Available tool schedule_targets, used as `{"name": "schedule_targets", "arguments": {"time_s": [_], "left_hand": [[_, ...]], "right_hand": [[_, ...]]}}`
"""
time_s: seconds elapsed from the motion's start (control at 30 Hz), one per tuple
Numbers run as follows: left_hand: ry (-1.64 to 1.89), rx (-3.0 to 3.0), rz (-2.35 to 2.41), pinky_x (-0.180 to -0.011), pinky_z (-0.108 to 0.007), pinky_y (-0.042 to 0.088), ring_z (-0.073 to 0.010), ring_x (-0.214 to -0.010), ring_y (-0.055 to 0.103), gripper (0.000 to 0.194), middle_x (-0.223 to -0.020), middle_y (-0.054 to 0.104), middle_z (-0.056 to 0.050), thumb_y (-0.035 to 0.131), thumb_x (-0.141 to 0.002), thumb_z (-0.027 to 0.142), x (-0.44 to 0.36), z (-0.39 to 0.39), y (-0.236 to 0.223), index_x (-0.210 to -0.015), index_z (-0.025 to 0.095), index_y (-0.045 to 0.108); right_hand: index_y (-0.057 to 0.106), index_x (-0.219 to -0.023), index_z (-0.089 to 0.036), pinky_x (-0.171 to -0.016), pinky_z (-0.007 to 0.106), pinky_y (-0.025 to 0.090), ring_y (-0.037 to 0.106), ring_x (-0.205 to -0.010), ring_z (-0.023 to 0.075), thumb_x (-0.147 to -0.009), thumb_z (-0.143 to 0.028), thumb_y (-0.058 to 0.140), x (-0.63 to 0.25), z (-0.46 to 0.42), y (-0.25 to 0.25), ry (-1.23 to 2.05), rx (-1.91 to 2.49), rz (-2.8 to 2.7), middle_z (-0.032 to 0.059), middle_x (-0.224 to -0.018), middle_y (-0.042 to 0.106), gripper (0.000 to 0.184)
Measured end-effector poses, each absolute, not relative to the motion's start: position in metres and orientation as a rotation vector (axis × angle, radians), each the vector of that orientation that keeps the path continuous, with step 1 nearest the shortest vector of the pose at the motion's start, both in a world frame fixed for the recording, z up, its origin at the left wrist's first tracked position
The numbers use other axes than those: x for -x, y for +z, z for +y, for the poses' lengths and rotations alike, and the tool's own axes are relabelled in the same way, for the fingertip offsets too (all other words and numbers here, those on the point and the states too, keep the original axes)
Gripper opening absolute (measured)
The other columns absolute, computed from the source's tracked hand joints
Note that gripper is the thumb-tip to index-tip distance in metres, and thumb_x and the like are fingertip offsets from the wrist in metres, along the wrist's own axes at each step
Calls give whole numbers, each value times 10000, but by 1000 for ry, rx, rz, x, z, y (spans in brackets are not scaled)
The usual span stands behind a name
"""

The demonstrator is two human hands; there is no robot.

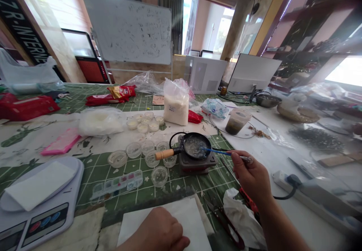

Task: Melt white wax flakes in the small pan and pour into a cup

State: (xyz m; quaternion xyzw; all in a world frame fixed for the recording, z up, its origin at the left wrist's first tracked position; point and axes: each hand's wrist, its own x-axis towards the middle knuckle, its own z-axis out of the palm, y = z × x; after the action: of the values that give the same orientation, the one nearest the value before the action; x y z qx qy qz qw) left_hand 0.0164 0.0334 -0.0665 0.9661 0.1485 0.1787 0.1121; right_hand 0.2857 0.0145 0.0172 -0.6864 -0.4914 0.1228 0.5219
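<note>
My right hand (251,171) pinches a thin blue stick (219,151), whose far tip reaches into a small black frying pan (209,142). Clear liquid with whitish bits covers the pan's bottom. The pan rests on a small dark electric hotplate (195,167), its wooden handle (164,154) pointing left. Curled closed, my left hand (162,228) lies on a white sheet of paper (195,219) at the table's front, with nothing seen in it. Several clear round dishes (159,176) stand just left of the hotplate.
A kitchen scale (56,202) and a pill-type organiser (118,185) lie at left. Behind the pan stand a bag of white granules (175,107) and a plastic cup (237,122). Scissors (223,220), crumpled tissue (240,213) and a power strip (283,181) are near my right arm.
</note>
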Motion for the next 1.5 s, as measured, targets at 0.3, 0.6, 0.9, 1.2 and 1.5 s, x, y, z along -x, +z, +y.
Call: {"name": "schedule_targets", "arguments": {"time_s": [0.3, 0.6, 0.9, 1.2, 1.5], "left_hand": [[486, -2840, 437, -496, -311, 219, -136, -468, 497, 343, -538, 586, 4, 476, -919, 266, -18, 34, -64, -586, 186, 499], [512, -2818, 435, -502, -318, 232, -134, -480, 513, 324, -561, 598, 11, 465, -924, 254, -17, 33, -62, -609, 187, 502], [505, -2812, 442, -507, -329, 237, -131, -484, 519, 322, -555, 595, 19, 487, -911, 256, -18, 34, -64, -596, 187, 496], [523, -2807, 441, -509, -327, 238, -130, -483, 517, 315, -561, 600, 16, 484, -910, 249, -18, 34, -63, -602, 186, 503], [538, -2807, 424, -503, -323, 260, -135, -478, 505, 367, -558, 590, 11, 425, -957, 275, -18, 35, -63, -608, 193, 499]], "right_hand": [[707, -968, -152, -396, 215, 330, 410, -401, 99, -850, -487, 567, -279, 16, 15, 363, 1620, -1208, -48, -447, 456, 381], [721, -996, -148, -409, 226, 324, 414, -415, 103, -858, -477, 562, -280, 19, 10, 279, 1672, -1210, -36, -470, 474, 390], [731, -1024, -139, -409, 219, 330, 419, -421, 105, -852, -481, 565, -278, 22, 8, 265, 1678, -1197, -39, -458, 462, 418], [726, -1061, -125, -404, 216, 318, 391, -417, 100, -836, -494, 576, -280, 26, 1, 335, 1653, -1177, -47, -451, 437, 458], [681, -1178, -118, -407, 212, 287, 354, -417, 90, -847, -531, 544, -284, 30, -2, 516, 1653, -1187, -66, -451, 388, 546]]}}
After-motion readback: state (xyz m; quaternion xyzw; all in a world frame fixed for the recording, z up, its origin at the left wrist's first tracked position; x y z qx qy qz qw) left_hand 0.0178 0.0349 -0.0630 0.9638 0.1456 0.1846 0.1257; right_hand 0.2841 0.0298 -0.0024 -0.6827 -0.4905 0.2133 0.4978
